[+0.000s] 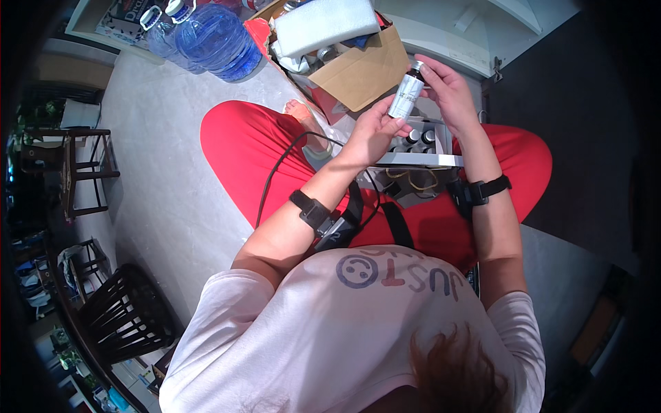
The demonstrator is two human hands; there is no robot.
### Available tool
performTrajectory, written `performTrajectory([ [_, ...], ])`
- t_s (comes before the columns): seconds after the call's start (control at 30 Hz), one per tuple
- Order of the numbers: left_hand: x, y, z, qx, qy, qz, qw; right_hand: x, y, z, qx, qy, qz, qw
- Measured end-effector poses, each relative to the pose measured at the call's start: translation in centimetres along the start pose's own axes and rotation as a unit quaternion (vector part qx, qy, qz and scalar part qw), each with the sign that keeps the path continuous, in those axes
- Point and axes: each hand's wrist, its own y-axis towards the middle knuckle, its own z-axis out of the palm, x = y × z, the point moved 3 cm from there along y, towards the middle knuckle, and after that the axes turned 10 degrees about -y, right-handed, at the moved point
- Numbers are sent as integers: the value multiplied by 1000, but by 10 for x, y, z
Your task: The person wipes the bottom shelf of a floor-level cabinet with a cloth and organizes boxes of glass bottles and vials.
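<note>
A small dark glass bottle [406, 98] with a pale printed label and a silver cap is held tilted in front of me. My left hand [376, 130] grips its lower end. At the neck and cap, the thumb and fingers of my right hand [450, 92] close around the bottle. Just below my hands is an open white box [419, 160] holding several similar capped bottles [413, 137] standing upright. My left hand partly hides the box's contents.
A cardboard box [364, 67] with white foam [325, 26] on top stands ahead. Large blue-tinted water jugs [219, 44] are to its left. An open cabinet [449, 38] lies beyond. A black cable [271, 175] loops over my left leg. Dark wooden chairs [126, 315] stand at left.
</note>
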Motion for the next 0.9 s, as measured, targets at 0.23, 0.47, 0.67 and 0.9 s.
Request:
performTrajectory([
  [0.23,-1,-2,0,26,2,-8,1000,1,-2,1,-8,-11,-1,1000],
  [0.47,-2,-4,2,23,-34,-21,999,-2,-1,1,-19,-17,9,1000],
  [0.67,-1,-2,1,19,-78,-45,996,-10,3,-1,-14,-2,9,1000],
  [0.9,5,-2,-10,-82,94,26,992,-8,0,1,18,6,-6,1000],
])
